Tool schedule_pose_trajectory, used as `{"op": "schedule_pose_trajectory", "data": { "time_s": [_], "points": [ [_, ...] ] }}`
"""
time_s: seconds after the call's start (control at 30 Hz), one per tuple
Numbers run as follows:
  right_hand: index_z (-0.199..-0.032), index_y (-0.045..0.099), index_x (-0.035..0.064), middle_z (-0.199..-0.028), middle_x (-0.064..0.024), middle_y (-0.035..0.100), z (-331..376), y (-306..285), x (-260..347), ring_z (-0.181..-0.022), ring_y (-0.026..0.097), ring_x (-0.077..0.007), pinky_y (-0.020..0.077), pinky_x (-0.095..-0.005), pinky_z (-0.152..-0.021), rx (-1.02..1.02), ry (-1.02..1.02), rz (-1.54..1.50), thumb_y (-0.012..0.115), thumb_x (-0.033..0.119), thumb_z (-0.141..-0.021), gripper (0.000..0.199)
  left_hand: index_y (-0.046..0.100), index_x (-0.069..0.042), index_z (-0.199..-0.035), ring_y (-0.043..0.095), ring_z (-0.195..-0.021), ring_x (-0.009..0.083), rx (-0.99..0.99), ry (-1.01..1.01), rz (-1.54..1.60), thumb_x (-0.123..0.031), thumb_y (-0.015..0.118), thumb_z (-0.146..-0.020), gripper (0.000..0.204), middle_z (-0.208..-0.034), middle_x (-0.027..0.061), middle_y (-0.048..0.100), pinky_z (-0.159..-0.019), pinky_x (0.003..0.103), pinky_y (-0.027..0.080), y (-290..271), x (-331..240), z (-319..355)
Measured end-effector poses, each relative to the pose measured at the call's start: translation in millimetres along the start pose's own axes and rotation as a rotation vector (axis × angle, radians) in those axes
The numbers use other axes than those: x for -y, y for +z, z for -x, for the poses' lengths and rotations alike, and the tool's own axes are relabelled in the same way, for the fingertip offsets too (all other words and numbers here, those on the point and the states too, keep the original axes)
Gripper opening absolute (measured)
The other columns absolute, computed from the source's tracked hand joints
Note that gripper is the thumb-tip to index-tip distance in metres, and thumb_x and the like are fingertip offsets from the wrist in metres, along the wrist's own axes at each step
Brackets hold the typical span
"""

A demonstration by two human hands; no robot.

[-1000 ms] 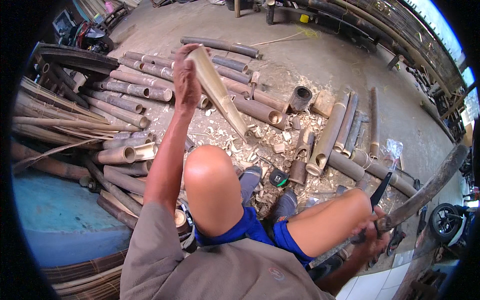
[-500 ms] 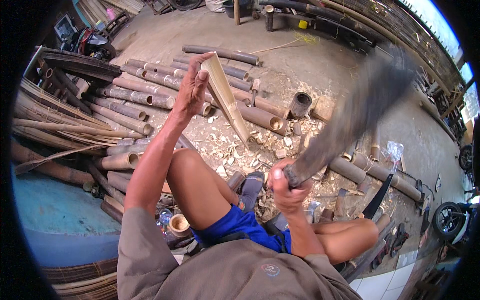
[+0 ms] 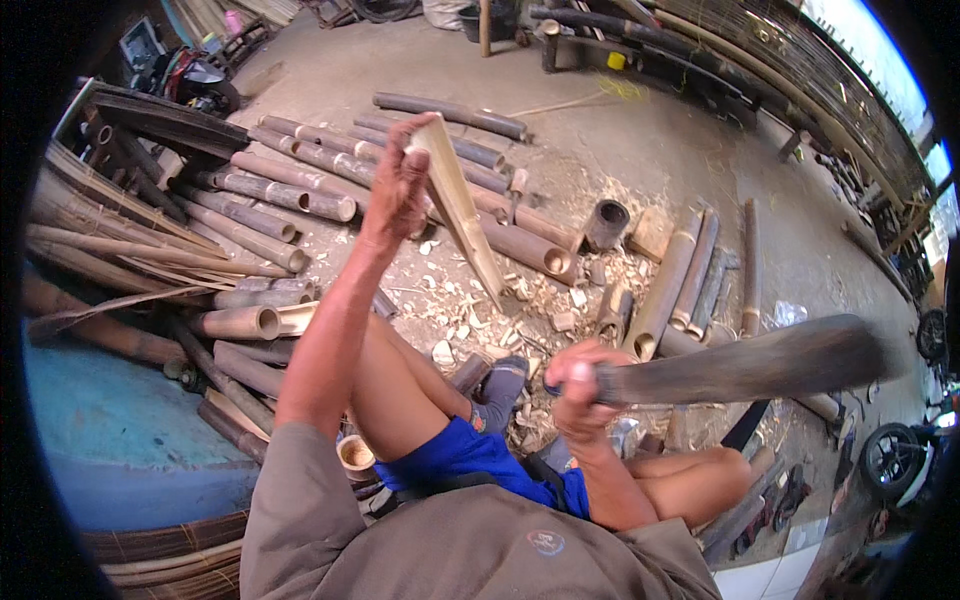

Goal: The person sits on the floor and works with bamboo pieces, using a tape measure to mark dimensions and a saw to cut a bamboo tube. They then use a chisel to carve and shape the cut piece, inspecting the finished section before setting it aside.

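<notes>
A seated person, seen from above, works split bamboo in a yard littered with cut poles.

At far left, a stack of bamboo poles lies side by side on the ground, within arm's reach of the seat, likely kept there as stock. Just right of it, the left hand is stretched forward at full arm's length, elbow nearly straight, fingers wrapped shut around the upper end of a bamboo slat. The slat stands tilted, its top in the hand and its lower end down among the chips on the ground ahead of the knees. Held this way, braced against the ground and well away from the body, its long edge is open to a blade while the gripping hand stays up at the top, clear of it.

Below, the bare knees and blue shorts frame the work area.

Further right, the right hand sits low near the right knee, fist clenched tight on the handle of a machete. The wrist is bent and the forearm rises from the lower edge. The broad blade points out to the right, roughly level and motion-blurred, well apart from the slat.

Beyond it lie more short pole sections on the concrete.
</notes>
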State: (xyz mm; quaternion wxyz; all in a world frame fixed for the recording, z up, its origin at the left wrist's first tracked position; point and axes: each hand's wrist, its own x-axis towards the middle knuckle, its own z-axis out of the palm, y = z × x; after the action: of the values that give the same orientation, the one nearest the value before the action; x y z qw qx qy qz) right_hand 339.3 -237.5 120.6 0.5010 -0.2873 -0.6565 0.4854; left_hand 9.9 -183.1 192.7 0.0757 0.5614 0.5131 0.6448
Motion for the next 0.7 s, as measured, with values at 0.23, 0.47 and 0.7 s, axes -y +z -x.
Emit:
{"op": "schedule_pose_trajectory", "data": {
  "time_s": [0.23,0.47,0.7],
  "points": [
    [-0.097,0.064,0.0025,-0.067,-0.0064,0.064,33,9,-18,-0.053,0.06,-0.0155,0.0472,-0.0332,-0.049,0.354,1.063,-0.155,0.063,0.022,-0.101,0.02,0.051,-0.013,-0.147,0.054,-0.094,0.014,0.01,-0.149,0.017,-0.067,0.061,-0.098,0.073,-0.1,0.0045,0.057,-0.082,0.032,0.05,17,8,8],
    [-0.093,0.061,0.0012,-0.064,-0.0067,0.061,18,9,-76,-0.05,0.058,-0.0155,0.049,-0.033,-0.049,-0.184,-0.328,0.309,0.062,0.02,-0.1,0.02,0.05,-0.014,-0.145,0.052,-0.086,0.0149,-0.055,0.051,-0.128,-0.072,0.053,-0.1,0.074,-0.091,0.0053,0.054,-0.078,0.031,0.048,18,1,2],
    [-0.095,0.057,0.0052,-0.065,-0.0073,0.057,80,-16,-80,-0.046,0.055,-0.018,0.0451,-0.034,-0.039,0.192,1.054,-0.178,0.062,0.02,-0.099,0.017,0.049,-0.01,-0.146,0.054,-0.078,0.0176,-0.283,-0.059,-0.282,-0.069,0.055,-0.1,0.075,-0.1,0.0098,0.057,-0.077,0.035,0.05,5,3,17]
  ]
}}
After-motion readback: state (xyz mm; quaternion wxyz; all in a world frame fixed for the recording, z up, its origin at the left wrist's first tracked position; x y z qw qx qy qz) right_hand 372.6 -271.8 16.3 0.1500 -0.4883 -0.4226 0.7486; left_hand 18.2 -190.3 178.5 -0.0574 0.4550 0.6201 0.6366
